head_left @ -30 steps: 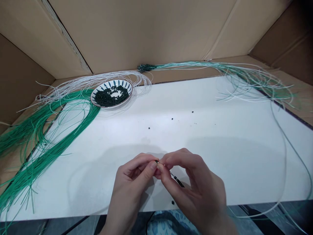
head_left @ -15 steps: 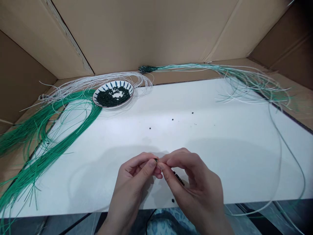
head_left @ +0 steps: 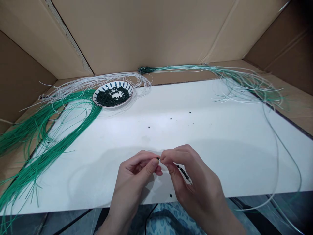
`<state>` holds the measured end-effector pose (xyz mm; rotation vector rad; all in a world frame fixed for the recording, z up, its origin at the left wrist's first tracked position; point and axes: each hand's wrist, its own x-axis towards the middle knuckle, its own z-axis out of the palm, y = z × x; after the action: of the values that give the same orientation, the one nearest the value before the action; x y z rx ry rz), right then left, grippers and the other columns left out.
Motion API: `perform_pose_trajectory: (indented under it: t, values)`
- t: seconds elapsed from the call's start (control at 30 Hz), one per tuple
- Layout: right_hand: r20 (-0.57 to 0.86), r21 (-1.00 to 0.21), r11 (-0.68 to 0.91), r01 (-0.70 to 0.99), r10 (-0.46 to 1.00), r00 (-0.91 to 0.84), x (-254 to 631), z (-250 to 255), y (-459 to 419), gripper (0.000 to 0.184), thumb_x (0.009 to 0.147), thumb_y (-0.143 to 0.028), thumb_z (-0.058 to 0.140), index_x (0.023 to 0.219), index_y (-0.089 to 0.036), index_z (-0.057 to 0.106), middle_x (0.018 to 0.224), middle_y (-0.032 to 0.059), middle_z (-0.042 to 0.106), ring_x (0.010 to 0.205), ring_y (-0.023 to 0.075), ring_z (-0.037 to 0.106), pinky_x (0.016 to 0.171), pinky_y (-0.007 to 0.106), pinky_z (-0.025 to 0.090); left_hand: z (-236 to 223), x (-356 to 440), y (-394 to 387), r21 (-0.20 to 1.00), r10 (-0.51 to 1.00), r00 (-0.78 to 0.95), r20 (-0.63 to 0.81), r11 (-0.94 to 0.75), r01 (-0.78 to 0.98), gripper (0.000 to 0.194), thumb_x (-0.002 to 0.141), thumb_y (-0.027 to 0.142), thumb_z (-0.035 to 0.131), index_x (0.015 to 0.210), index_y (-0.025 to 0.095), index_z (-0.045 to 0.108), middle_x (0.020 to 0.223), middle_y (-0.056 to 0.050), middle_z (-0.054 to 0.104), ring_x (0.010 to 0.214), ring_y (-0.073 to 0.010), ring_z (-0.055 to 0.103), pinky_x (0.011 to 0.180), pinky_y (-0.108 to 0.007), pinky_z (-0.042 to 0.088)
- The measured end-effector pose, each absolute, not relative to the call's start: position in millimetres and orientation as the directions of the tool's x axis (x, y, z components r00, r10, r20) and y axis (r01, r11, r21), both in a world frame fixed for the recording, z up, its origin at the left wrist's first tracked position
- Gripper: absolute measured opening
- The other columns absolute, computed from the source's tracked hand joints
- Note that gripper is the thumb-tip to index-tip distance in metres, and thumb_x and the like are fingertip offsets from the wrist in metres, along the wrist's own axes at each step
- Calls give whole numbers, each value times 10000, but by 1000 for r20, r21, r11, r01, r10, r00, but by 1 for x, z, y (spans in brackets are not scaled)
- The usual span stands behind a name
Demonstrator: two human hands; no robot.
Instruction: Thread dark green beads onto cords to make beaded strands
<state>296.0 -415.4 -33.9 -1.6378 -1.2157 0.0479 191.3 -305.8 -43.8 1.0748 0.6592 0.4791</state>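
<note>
Since a moment ago, the row of small dark beads [head_left: 183, 172] on a thin pale cord [head_left: 188, 180] has swung clear of my right hand [head_left: 195, 178], showing more beads. My right thumb and fingertips pinch the cord near its tip, and my left hand [head_left: 135, 173] pinches just beside it, both wrists angled inward, above a white board [head_left: 220, 156].

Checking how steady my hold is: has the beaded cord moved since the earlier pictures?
Yes. The beaded cord has swung right, its lower end now further from the loose bead lying on the white board.
</note>
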Motion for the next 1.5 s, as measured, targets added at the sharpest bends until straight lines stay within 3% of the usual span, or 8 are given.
perform_pose_trajectory:
  t: [0.23,0.7,0.97,1.2,1.5]
  values:
    - [584,-694,66,717,633,508,291,-36,-409,307,948,54,474,958,-248,528,844,-47,660,782,111,597,704,176,520,-45,191,-306,915,640,728,-245,400,-44,178,860,309,834,726,193,812,699,17,666,682,-114,617,676,-188,491]
    - [612,-697,129,705,619,492,292,-44,-408,318,900,75,522,971,-235,531,865,-42,718,833,109,640,746,192,544,-42,192,-306,896,630,731,-264,440,-55,289,898,279,791,628,183,749,677,21,644,676,-106,610,686,-186,486]
    - [658,-677,189,711,589,470,291,-50,-405,317,879,89,565,969,-214,550,900,-7,715,794,121,627,734,233,550,-40,193,-307,874,644,708,-290,480,-79,213,862,251,831,665,186,783,691,18,664,674,-105,612,652,-170,497]
    - [584,-741,181,647,649,487,298,-47,-407,310,900,47,564,943,-255,514,828,-41,719,759,125,647,691,226,556,-38,194,-308,863,665,672,-327,500,-75,102,779,290,905,736,208,862,673,21,655,621,-89,622,631,-163,505]
    - [561,-800,261,541,646,518,302,-51,-405,304,929,44,533,862,-252,539,814,-3,686,741,154,630,646,268,552,-41,193,-304,888,666,680,-309,458,-46,209,776,365,905,676,194,838,661,17,631,616,-94,612,631,-181,482]
